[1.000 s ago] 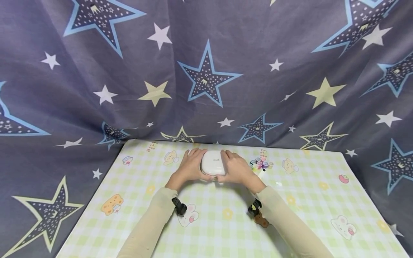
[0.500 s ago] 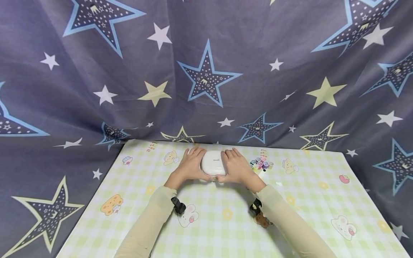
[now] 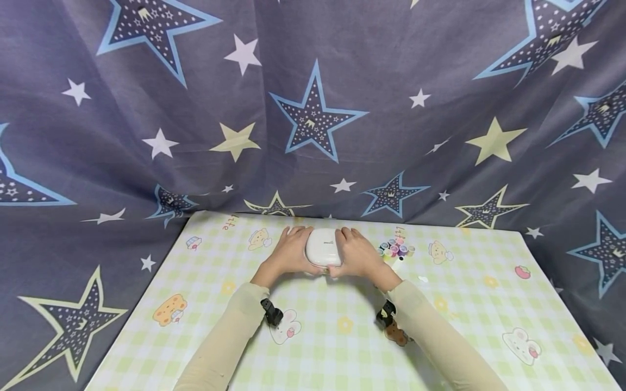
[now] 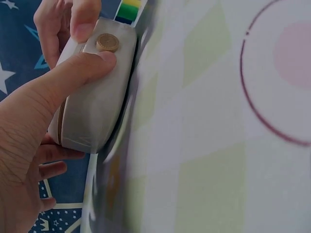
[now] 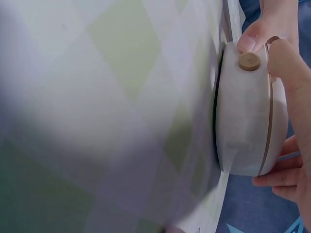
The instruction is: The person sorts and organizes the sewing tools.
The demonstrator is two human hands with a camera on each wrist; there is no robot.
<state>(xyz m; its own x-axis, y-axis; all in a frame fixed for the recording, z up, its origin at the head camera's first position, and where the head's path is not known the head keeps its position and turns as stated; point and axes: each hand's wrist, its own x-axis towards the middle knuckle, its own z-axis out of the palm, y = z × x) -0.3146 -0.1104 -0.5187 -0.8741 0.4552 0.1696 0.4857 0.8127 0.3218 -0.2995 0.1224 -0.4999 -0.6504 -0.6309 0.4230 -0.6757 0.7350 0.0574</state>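
Observation:
A glossy white rounded case [image 3: 323, 247] with small lettering on top sits on the table between both hands. The left hand [image 3: 292, 252] grips its left side, fingers round the far edge and thumb at the near side. On the opposite side, the right hand [image 3: 359, 254] holds it, its thumb at the near edge. In the left wrist view, the left thumb touches a gold round knob [image 4: 107, 42] on the case front. A gold line runs along the seam [image 5: 269, 121] in the right wrist view, where the right thumb presses. The case's lid looks closed.
Several small bottles with coloured caps [image 3: 396, 248] stand in a cluster to the right of the case. A small white piece [image 3: 423, 278] lies farther right. The checked tablecloth [image 3: 318, 347] covers the table, and a starry curtain [image 3: 313, 184] hangs behind it.
Both hands stay on the white case, which keeps its place. Only the fingers on its top and far edge shift slightly.

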